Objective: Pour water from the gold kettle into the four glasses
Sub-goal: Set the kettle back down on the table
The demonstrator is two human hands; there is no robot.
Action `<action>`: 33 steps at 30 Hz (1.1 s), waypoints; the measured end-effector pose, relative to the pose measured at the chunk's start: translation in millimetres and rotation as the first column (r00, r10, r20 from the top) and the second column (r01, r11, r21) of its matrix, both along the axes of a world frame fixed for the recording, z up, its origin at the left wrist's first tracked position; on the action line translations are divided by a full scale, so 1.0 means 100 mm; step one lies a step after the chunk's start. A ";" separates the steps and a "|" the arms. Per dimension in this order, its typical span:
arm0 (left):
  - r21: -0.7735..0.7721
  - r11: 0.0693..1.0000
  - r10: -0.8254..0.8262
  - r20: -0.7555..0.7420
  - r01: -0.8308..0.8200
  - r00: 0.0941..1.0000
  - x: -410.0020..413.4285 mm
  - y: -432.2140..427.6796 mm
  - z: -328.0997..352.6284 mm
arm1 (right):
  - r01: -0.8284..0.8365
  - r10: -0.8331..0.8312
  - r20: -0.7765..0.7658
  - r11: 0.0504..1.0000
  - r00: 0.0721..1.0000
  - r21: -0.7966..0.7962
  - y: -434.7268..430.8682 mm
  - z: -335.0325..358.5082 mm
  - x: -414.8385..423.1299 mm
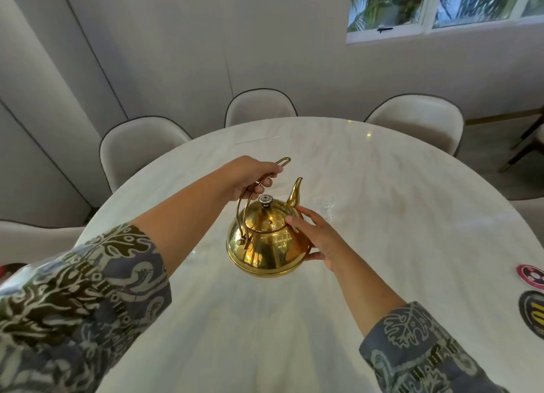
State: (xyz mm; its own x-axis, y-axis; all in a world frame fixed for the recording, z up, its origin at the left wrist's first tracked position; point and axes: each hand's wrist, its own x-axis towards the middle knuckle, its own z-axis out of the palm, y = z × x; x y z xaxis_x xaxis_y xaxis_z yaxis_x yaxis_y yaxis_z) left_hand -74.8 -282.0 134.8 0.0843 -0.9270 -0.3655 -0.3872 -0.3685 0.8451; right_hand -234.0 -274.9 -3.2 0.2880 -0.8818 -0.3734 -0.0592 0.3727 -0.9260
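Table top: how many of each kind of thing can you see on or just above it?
Gold kettle: 1
Clear glass: 1 that I can make out; any others are too faint to count
Round dark discs at the right edge: 2
Total: 4

No readable words or numbers appeared anywhere. Two round printed coasters (532,297) lay right of the gold kettle (266,239), their markings too blurred to read.
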 end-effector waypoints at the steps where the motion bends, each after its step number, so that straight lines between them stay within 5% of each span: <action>1: -0.007 1.000 0.000 -0.005 0.000 1.000 0.05 0.08 0.01 | -0.012 0.012 0.000 1.000 1.000 -0.003 0.04 0.00 0.04; 33: -0.023 0.962 0.269 -0.110 -0.273 0.957 1.19 2.18 -1.07 | -0.270 0.269 0.022 0.960 0.963 0.082 1.65 -1.04 1.37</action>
State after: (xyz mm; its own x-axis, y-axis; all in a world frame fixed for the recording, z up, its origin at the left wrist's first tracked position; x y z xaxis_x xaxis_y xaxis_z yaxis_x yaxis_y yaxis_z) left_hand 44.2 -64.2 27.8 0.2974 -0.8879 -0.3511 -0.1855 -0.4144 0.8910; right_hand -96.8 -110.1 -106.7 0.5148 -0.7372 -0.4376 -0.1582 0.4200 -0.8936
